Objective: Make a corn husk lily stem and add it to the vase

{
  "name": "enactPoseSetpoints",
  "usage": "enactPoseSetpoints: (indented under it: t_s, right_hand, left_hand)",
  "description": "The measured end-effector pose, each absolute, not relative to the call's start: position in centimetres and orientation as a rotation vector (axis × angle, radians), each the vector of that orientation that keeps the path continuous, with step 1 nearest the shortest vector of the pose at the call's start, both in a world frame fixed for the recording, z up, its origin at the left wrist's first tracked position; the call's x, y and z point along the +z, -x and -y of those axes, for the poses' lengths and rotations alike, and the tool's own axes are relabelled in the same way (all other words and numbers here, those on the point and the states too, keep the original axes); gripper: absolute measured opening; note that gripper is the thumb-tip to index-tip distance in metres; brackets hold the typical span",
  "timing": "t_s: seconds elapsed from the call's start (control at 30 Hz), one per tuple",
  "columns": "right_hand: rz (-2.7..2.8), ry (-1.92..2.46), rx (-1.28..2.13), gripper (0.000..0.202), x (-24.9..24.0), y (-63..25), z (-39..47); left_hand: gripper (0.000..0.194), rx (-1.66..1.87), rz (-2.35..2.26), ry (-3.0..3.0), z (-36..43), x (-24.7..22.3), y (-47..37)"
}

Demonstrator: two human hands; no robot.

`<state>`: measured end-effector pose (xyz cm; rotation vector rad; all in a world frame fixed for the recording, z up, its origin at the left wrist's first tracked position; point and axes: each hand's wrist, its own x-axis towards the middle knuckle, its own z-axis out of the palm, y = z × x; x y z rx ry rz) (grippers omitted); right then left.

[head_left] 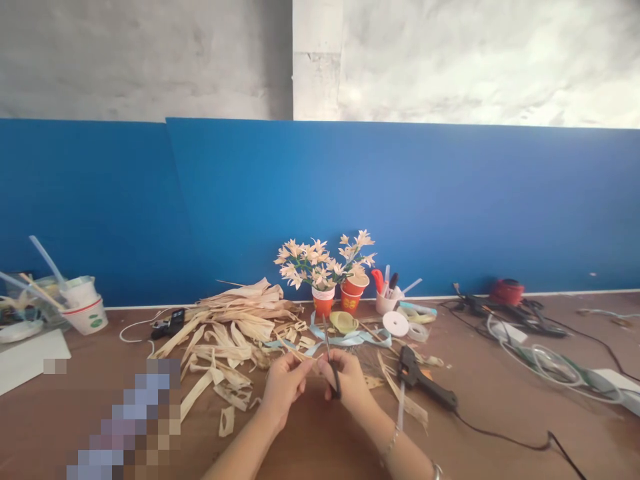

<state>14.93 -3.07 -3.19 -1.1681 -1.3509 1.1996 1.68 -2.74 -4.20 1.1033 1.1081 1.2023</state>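
Near the middle of the table, my left hand (286, 385) is closed on a thin pale strip of dried husk (299, 353). Close beside it on the right, my right hand (349, 383) has its fingers in the handles of dark scissors (327, 339), whose blades point up and away from me. The fingertips of both hands nearly meet. A heap of dried husks (250, 320) lies to the left and beyond my left hand. Small cut husk pieces and a light blue ribbon (370, 337) lie just beyond the hands.
Husk flowers (315, 257) stand in red paper cups (323, 303) at the back. A black glue gun (425, 379) and its cord lie right of my right hand. White cup (90, 313) at left; cables (555, 367) at far right; blue partition (400, 193) behind.
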Motion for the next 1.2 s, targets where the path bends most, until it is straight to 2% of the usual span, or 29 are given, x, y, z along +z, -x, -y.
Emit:
enactPoseSetpoints:
  t_s: [0.33,0.7,0.8,0.87,0.97,1.2]
  right_hand:
    - [1.357,1.173,1.257,0.033,-4.0,-15.2,2.2]
    - [1.286,1.090,1.315,0.032,-4.3,-15.2,2.1]
    - [1.171,1.121,1.265,0.030,-4.7,-15.7,1.6]
    - [1.146,1.145,1.231,0.028,-4.9,-16.0,1.3]
    - [1.234,1.195,1.165,0.026,-4.9,-15.9,1.3]
    - [1.459,1.217,0.980,0.018,-5.2,-14.9,2.2]
  left_hand:
    - [0.033,1.249,-1.005,-1.001,3.2,-3.8,-2.2]
    - [0.031,1.045,-0.869,-1.045,2.4,-4.0,-1.3]
    - [0.026,1.072,-0.869,-1.019,2.3,-4.0,-1.2]
    - [0.031,1.114,-0.876,-0.958,2.2,-3.9,-1.4]
    - [0.040,1.149,-0.926,-0.939,2.1,-3.7,-1.8]
    - [0.039,1.092,-1.037,-1.015,1.5,-4.6,-1.6]
